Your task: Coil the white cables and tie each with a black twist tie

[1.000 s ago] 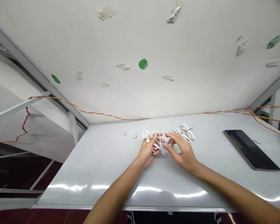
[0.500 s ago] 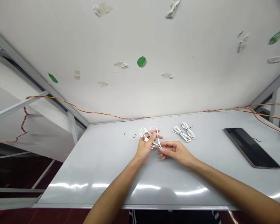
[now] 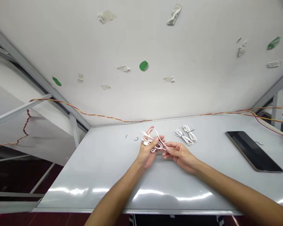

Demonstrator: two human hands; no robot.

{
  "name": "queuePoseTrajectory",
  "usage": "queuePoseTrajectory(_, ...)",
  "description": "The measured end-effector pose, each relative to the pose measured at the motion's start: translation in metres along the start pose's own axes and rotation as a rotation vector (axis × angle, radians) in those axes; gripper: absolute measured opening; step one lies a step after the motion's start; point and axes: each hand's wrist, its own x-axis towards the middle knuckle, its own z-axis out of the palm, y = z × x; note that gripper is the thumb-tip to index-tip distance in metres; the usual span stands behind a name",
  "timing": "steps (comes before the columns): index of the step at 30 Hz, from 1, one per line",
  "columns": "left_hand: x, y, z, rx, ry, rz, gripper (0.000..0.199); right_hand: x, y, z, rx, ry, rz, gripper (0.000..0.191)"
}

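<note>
A white USB cable (image 3: 152,133) lies in loose loops across my left hand (image 3: 148,151), whose thumb presses the loops against the fingers. Its plug (image 3: 145,143) sticks out on the left side of that hand. My right hand (image 3: 179,154) pinches the right end of a loop between thumb and fingertips, close beside the left hand. Behind and to the right, two white cable bundles (image 3: 185,137) rest on the table, each bound with a dark twist tie. Two short dark twist ties (image 3: 136,138) lie to the left of my hands.
A black tablet-like device (image 3: 254,152) lies on the grey table (image 3: 85,166) at the right, with a dark tie (image 3: 258,143) beside it. Red and yellow wires (image 3: 108,117) run along the back edge, below a white wall (image 3: 193,94). Metal frame bars (image 3: 74,128) stand left.
My right hand has drawn its end of the loop slightly to the right. My left hand has opened a little more under the loops, with its thumb still on them. The view has tilted slightly.
</note>
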Motion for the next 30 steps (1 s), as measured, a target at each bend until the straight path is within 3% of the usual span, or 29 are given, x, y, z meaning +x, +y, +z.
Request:
queuePoseTrajectory(5, 0.001, -0.011, 0.004, 0.166, -0.069, -0.014, 0.036, 0.002, 0.007, 0.001, -0.102, 0.023, 0.046, 0.04)
queuePoseTrajectory(7, 0.002, -0.014, 0.004, 0.322, -0.079, 0.068, 0.035, 0.005, 0.008, -0.002, -0.221, 0.09, 0.026, 0.041)
queuePoseTrajectory(10, 0.001, -0.014, 0.001, 0.637, 0.016, 0.268, 0.036, 0.007, 0.004, -0.006, -0.412, 0.287, -0.139, 0.048)
queuePoseTrajectory(12, 0.0, -0.012, -0.002, 0.845, 0.074, 0.321, 0.033, 0.005, -0.001, -0.008, -0.519, 0.358, -0.27, 0.052)
queuePoseTrajectory(18, -0.005, -0.022, -0.005, 1.205, -0.083, 0.241, 0.013, -0.007, 0.0, -0.006, -1.038, 0.122, -0.578, 0.057)
queuePoseTrajectory(23, -0.009, -0.03, 0.002, 1.144, -0.108, 0.229, 0.014, -0.007, 0.004, -0.006, -1.438, 0.244, -0.842, 0.027)
queuePoseTrajectory(26, -0.009, -0.029, 0.006, 0.974, -0.165, 0.176, 0.04, -0.004, 0.006, -0.007, -1.517, 0.29, -0.951, 0.018)
queuePoseTrajectory(30, -0.006, -0.025, 0.007, 0.624, -0.272, -0.008, 0.077, -0.002, 0.005, -0.008, -1.543, 0.351, -1.073, 0.017)
